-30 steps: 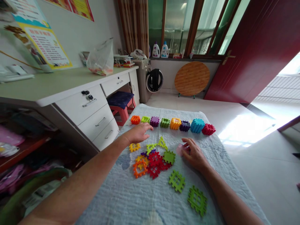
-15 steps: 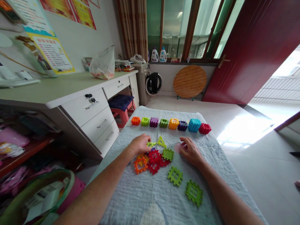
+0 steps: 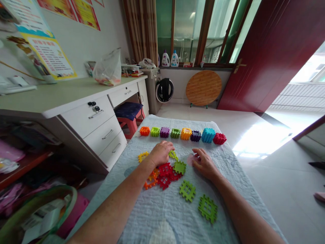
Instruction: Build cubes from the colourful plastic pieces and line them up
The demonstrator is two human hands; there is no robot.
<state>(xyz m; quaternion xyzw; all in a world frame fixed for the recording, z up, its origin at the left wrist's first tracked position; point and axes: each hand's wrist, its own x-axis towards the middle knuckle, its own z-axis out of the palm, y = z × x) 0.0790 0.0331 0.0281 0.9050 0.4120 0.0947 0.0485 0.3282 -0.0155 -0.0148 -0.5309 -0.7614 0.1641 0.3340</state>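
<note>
My left hand [image 3: 161, 153] bends its fingers down over the far edge of a pile of flat plastic interlocking pieces. Its fingertips cover part of a yellow-green triangular piece [image 3: 173, 155]; what lies beneath the palm is hidden. Red square pieces [image 3: 165, 173], an orange frame piece [image 3: 150, 183] and a green square piece [image 3: 179, 167] lie close to that wrist. My right hand [image 3: 205, 162] rests on the cloth to the right of the pile, fingers apart, holding nothing. Nearer to me lie two green window-shaped pieces, one [image 3: 187, 190] left of the other [image 3: 208, 208].
A row of assembled coloured cubes, including a turquoise one [image 3: 208, 135] and a red one [image 3: 219, 138], crosses the far end of the cloth-covered table [image 3: 142, 217]. A yellow piece [image 3: 143, 156] lies left of my left hand. A white desk [image 3: 86, 118] stands at the left.
My left hand has moved right and slightly away from me, from a yellow-green piece to over the triangular one. The yellow piece at left now shows. My right hand stays put.
</note>
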